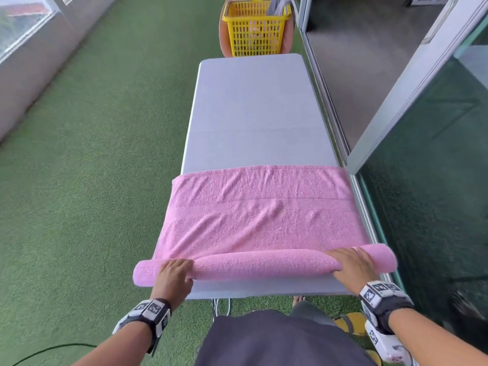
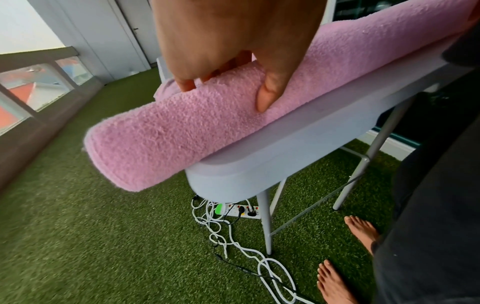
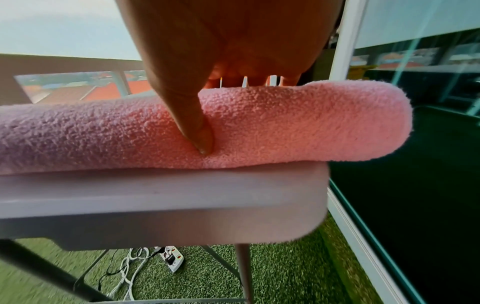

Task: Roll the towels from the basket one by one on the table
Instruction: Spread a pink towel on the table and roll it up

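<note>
A pink towel (image 1: 258,215) lies across the near end of the grey table (image 1: 253,107), its near edge rolled into a thick tube (image 1: 264,264) that overhangs both table sides. My left hand (image 1: 174,273) grips the roll near its left end, fingers over the top and thumb on the near side (image 2: 267,96). My right hand (image 1: 353,262) grips the roll (image 3: 285,127) near its right end, thumb (image 3: 200,131) pressed into the front. A yellow basket (image 1: 254,30) stands beyond the table's far end, with grey cloth (image 1: 280,5) hanging at its right rim.
Glass doors with a metal frame (image 1: 390,122) run close along the table's right side. Green artificial turf (image 1: 92,167) covers the floor. Under the table lie a power strip (image 2: 241,210) and tangled white cables (image 2: 233,242). My bare feet (image 2: 361,230) stand by the table leg.
</note>
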Demonstrator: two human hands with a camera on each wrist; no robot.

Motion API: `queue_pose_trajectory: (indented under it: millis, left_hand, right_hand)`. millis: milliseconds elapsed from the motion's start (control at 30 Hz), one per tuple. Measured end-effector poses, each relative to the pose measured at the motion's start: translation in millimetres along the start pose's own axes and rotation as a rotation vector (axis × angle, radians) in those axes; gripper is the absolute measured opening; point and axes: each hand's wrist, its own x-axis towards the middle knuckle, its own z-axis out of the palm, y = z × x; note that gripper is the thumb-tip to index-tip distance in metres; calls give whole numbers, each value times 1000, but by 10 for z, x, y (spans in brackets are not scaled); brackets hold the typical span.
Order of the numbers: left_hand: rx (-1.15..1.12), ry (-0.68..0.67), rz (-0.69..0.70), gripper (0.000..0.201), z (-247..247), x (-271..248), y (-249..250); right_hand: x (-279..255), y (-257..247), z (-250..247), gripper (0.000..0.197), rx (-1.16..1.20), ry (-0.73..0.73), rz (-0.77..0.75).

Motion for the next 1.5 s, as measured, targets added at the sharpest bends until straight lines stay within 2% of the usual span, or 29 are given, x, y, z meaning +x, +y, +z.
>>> queue_pose_trajectory:
  millis: [133,233,267,333,400,467,567,633,700,867,967,1067,1167,1200,1300,1333,1433,1500]
  left_hand:
    - [-52,-30,32,34,52,1,190]
    - [-11,-78,49,13,60,119,154]
    - [8,-89,66,12,42,166,131]
    - [18,-43,93,33,38,247,79]
    - [29,-5,45,54,66,293,28]
    - [49,-40,2,59,117,271,3]
    - [125,-124,83,75,158,143,9]
    - [90,-104,88,71,131,75,-22]
    - [59,-36,77,58,93,18,-115]
    - [59,6,8,48,47,-116,-298]
    - [63,35,70,29,51,-115,-160]
    - [71,-35,95,39,78,-61,66]
    - [77,-92,50,52,131,71,156]
    - [80,-86,34,56,127,112,155]
    - [50,-92,-65,66,100,165,152]
    - [26,-115,-67,68,111,147,157]
    - [68,-213,22,68,200,21,142]
    - [70,-209,81,70,223,-22,142]
  right_hand:
    - [-161,192,26,55,53,-1,63]
    - [-115,158,-49,43,-4,-61,97]
    - [-71,141,-91,39,-31,-68,119]
    - [15,102,-181,41,-66,-44,168]
    - [68,81,-212,48,-46,71,180]
    - [58,67,-175,47,50,139,160]
    - [-72,73,31,73,53,-2,106]
    - [-100,67,134,83,-30,0,96]
    - [-29,-21,109,75,-20,60,83]
    - [176,-245,126,65,13,7,16]
    - [103,-87,112,59,16,4,19]
    - [9,117,66,52,-21,-50,85]
    - [-7,192,-16,52,-42,-97,118]
    - [12,180,-49,51,-35,-86,127]
    - [18,192,-104,51,51,86,164]
    - [-3,203,-96,54,78,85,160]
    - [-136,220,56,77,23,-68,112]
    - [-201,232,127,87,-32,-61,103]
